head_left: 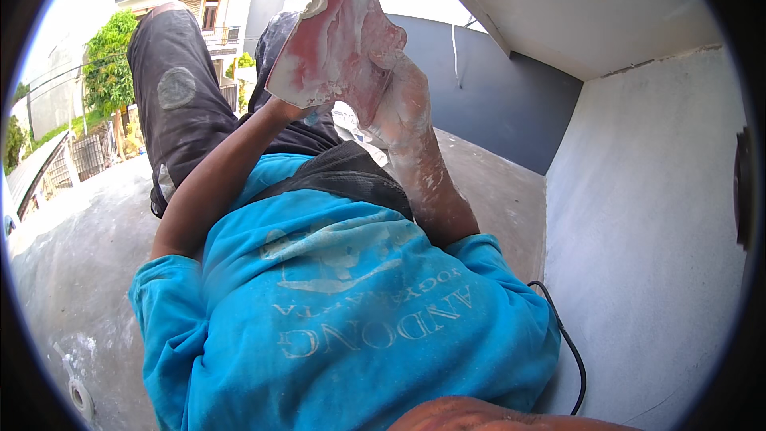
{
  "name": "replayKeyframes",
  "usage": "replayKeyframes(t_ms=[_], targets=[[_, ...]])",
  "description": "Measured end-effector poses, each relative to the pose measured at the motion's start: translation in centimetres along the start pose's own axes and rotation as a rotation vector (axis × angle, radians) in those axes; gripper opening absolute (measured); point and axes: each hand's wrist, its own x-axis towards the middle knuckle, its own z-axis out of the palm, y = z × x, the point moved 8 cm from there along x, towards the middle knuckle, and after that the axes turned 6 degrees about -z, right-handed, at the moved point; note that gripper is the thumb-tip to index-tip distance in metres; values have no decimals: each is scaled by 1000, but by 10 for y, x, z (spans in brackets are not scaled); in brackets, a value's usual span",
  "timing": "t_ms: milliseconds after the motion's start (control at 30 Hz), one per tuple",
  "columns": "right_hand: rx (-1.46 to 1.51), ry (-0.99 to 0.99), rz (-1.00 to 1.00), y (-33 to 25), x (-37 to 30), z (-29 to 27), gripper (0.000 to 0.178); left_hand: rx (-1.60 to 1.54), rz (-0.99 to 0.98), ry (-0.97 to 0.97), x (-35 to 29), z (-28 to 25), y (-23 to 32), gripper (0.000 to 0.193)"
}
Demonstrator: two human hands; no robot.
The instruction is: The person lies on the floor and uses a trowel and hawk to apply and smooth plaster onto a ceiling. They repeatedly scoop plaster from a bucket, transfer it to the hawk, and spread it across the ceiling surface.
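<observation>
A red, flat, irregular plate [339, 40], thickly smeared with wet-looking white filler, is held up in front of my raised knees. My right hand [401, 100], coated in white paste, is closed on its right-hand edge, with the thumb lying on the smeared face. My left hand [289, 108] reaches up behind the plate's lower left corner. Its fingers are hidden there, so its grip does not show. Something small and pale blue [311, 117] peeks out beside it, too covered to name.
A pale wall [638, 215] rises close on my right, with a sloping overhang [582, 0] above. Along the wall's foot runs a black cable [570, 343]. A white ring-shaped thing [80, 395] lies on the grey dusty floor [88, 271]. Beyond stand a tree [112, 60] and a house [209, 12].
</observation>
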Motion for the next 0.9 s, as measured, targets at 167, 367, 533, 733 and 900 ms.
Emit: replayKeyframes(t_ms=[167,367,533,733,900], targets=[[-242,201,-253,-42,-20,5,44,115,-131,63,7,-24,-7,20],[-1173,699,-1507,-135,-121,11,34,-358,-679,286,7,-38,-1,41],[-1573,864,-1775,-189,-139,-9,39,-297,-698,284,-1,-37,-4,38],[-2170,836,-1856,-305,-106,4,55,-237,-711,213,3,-29,-14,41],[-2299,960,-1927,-356,-85,21,57,-250,-754,266,3,-24,-11,40]])
